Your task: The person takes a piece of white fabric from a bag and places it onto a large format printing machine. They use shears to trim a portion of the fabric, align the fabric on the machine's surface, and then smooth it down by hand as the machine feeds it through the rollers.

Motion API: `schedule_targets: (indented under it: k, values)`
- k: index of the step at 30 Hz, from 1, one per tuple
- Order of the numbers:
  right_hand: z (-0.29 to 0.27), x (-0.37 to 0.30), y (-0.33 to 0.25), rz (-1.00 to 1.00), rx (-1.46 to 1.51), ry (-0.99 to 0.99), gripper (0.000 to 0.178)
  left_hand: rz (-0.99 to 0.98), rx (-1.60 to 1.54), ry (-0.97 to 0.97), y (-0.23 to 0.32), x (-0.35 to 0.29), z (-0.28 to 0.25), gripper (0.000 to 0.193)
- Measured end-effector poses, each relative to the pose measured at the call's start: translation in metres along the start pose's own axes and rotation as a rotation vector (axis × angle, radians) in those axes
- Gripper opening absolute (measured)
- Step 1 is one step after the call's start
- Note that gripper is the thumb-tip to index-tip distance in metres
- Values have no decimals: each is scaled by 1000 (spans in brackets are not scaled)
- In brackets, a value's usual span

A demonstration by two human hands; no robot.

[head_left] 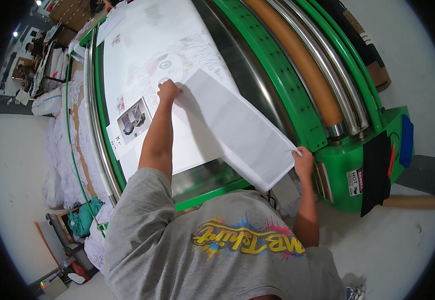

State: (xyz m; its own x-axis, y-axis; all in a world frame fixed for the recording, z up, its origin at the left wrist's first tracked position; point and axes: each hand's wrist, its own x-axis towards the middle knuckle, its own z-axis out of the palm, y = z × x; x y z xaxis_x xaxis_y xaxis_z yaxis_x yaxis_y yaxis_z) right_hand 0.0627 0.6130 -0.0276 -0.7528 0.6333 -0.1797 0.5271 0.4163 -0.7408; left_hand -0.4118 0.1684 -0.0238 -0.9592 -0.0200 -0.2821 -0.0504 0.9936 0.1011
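Pale workshop floor [397, 245] lies at lower right, beside the grey printed T-shirt [147, 245] the person wears. Right hand [304, 162] pinches the right-hand corner of a white panel [240, 127], thumb and fingers closed on it. Panel slants across the bed of a green-framed roller machine [305, 122], its lower corner overhanging the near edge. Left hand [168, 91] grips the panel's far end, fingers curled in. Beneath: large white sheet [137, 35] with faint grey and pink printing; a photo print [132, 122] lies just left of the left forearm. Right of the sheet: steel drum [251, 82], then brown roller [302, 60]. Left of the machine: heaped white cloth [62, 160]. Farthest, upper left, dim and small: one figure [35, 47], apparently seated.
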Motion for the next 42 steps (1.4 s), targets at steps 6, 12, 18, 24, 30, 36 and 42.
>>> schedule_targets:
  k: [6, 12, 18, 24, 30, 36, 42]
  values:
    - [3, -3, -8, 39, 0, -39, 30, 184, 36, 1, -42, 41, 19, 39]
    - [0, -4, -10, 71, 42, 0, 27, 174, -228, -34, -17, 36, 2, 34]
    - [-1, -1, -19, 96, 40, 222, 25, 422, -441, -20, 65, 62, -63, 35]
    - [16, 34, -44, 110, -64, 244, 27, 527, -251, 36, 159, 149, -89, 45]
    - [31, 55, -64, 120, -222, 160, 38, 441, -218, 158, 190, 177, -69, 54]
    - [29, 40, -105, -43, -592, 115, 59, 332, -284, 493, 76, 73, -11, 64]
    - [74, 15, -141, -545, -480, -73, 65, -82, -72, 458, -105, -92, 18, 70]
